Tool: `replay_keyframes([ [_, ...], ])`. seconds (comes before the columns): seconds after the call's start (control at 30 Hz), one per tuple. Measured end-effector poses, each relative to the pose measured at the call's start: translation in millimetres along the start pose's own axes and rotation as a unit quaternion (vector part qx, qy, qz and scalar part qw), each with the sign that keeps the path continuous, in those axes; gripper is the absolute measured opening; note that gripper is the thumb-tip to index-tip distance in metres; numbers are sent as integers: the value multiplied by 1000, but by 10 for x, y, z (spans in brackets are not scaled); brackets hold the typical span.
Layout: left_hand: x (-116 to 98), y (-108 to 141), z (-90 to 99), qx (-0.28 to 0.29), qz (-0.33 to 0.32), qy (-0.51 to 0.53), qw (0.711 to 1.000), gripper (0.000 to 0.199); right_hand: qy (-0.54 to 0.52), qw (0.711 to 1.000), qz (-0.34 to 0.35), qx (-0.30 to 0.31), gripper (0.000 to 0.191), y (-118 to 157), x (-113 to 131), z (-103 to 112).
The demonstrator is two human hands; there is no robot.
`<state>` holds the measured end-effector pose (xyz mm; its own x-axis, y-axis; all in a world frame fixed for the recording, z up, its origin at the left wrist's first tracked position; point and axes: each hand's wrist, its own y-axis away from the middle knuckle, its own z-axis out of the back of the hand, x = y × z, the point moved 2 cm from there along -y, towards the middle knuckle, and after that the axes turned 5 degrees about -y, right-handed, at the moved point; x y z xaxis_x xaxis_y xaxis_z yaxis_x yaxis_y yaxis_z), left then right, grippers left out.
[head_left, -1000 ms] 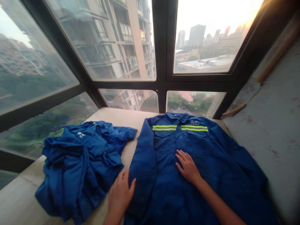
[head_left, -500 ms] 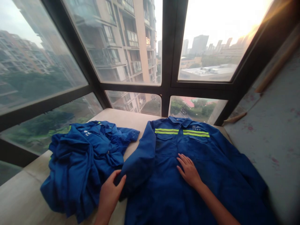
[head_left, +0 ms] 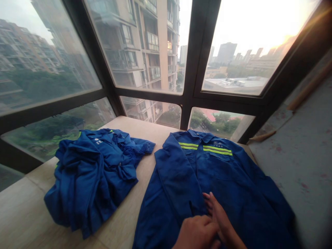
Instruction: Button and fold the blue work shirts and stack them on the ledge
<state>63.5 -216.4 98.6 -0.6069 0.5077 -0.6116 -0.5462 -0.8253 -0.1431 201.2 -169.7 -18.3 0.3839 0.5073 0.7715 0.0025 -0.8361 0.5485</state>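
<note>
A blue work jacket (head_left: 228, 186) with yellow-green reflective stripes lies spread, front up. Its left-hand sleeve (head_left: 176, 173) is folded inward across the front. Low on the jacket, my left hand (head_left: 197, 230) is closed on the lower end of that sleeve; the cuff is largely hidden behind it. Right beside it, partly overlapped by the left, my right hand (head_left: 219, 216) has its fingers stretched out along the sleeve's edge. A second blue jacket (head_left: 90, 176) lies crumpled to the left, its elastic cuff pointing toward the spread one.
Both garments rest on a pale stone sill (head_left: 124, 221). Dark window frames (head_left: 186, 100) enclose the far and left sides, with buildings outside. A flower-patterned wall (head_left: 301, 166) borders the right.
My left hand has carried the sleeve rightward over the jacket's front. My right hand has come down slightly from the chest, and the two hands now meet. The view has tilted a little.
</note>
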Motion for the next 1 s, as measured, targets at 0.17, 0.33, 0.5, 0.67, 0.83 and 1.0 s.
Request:
replay_keyframes([
  [0.17,743,308,345,-124,219,62,966,27,60,998,-12,-8,70,146,-215,279],
  [0.33,1655,427,542,-223,394,117,884,47,114,992,59,3,67,18,-226,53],
  [0.5,2088,229,544,-281,457,339,773,57,83,992,86,46,59,20,72,-158],
  [0.67,2251,-130,689,-306,412,486,708,39,94,985,26,142,61,27,405,132],
  [0.83,2508,-498,792,-312,395,586,635,30,354,929,83,64,40,-487,926,239],
  [1.0,2719,-738,763,-292,439,623,578,41,573,773,269,50,29,-1580,1651,-1009],
])
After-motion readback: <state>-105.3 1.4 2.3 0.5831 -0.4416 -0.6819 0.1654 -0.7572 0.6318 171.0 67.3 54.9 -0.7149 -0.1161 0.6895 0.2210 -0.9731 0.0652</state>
